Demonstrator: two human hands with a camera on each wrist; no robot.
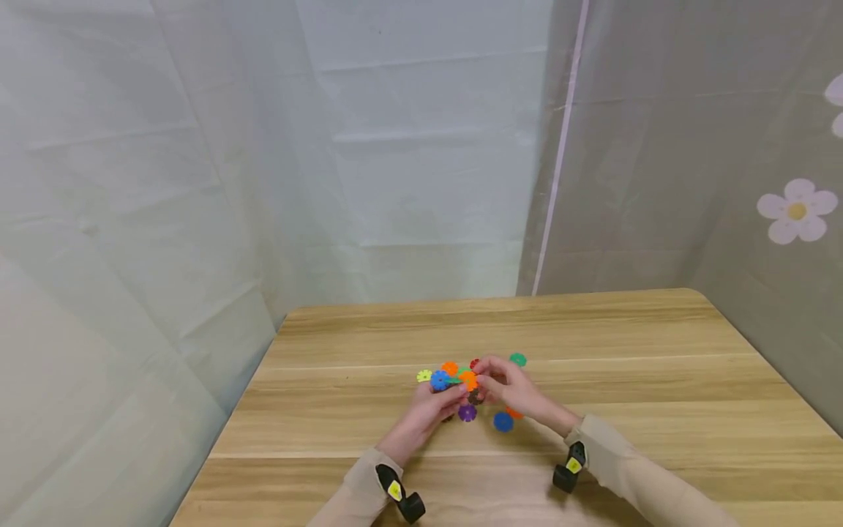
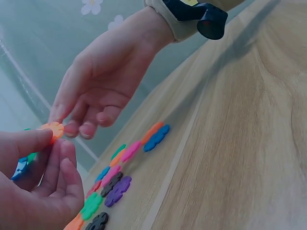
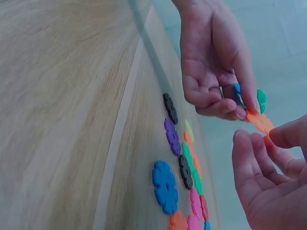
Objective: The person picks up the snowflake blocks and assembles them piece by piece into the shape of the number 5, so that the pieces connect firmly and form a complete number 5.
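Assembly at centre frame, above the worktop [image 1: 593, 344]. The left hand [image 1: 431, 410] pinches a small joined cluster of blue, green and orange discs [image 3: 254, 108]. The right hand [image 1: 510, 388], fingers loosely curled, touches the orange disc [image 2: 53, 129] at its fingertips. In my judgement early stage: most loose discs [image 2: 115, 184] lie unjoined on the worktop below.

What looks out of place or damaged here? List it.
Nothing stands out. Both hands, left hand and right hand, hold an orange flower disc above the table; the loose discs lie flat in a cluster, none visibly broken.
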